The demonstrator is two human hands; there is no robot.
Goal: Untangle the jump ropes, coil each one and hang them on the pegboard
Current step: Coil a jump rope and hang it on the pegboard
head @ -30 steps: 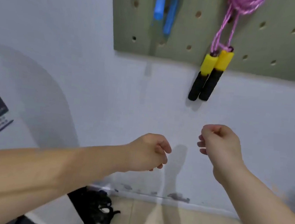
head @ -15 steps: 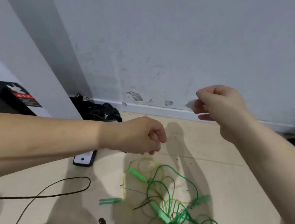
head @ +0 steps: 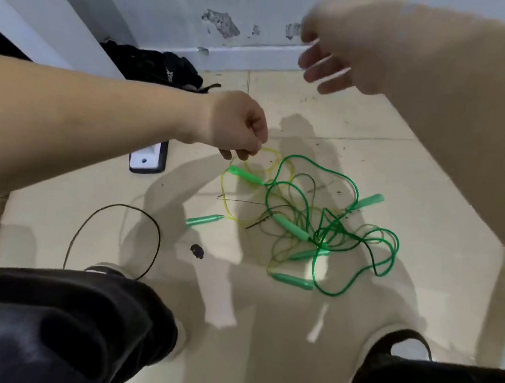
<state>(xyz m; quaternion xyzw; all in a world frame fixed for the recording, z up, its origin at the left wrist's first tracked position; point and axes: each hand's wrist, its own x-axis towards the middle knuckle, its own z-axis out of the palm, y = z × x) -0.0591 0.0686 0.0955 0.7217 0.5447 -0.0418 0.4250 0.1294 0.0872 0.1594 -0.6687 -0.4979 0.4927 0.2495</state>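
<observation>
Plainly, the tangle of jump ropes (head: 321,240) lies on the floor (head: 431,211) at centre right of the frame. Its green and yellow cords loop through one another, with several green handles (head: 292,230) caught among them. The left hand (head: 236,126), at centre, hangs with fingers curled just over the top yellow loop (head: 268,152); whether it pinches the cord or only hovers above it I cannot tell. The right hand (head: 332,58), at upper right, is blurred, its fingers loose and spread, holding nothing.

The main risk is a hard pull on that one loop. With the handles threaded through the mass, it would likely draw the knots tighter or drag the whole heap along. A thin dark strand seems to run through the tangle and could be lifted by mistake. At lower left a black cable (head: 117,205) curls close to a shoe (head: 107,269) and might snag a foot. The pegboard is out of view.
</observation>
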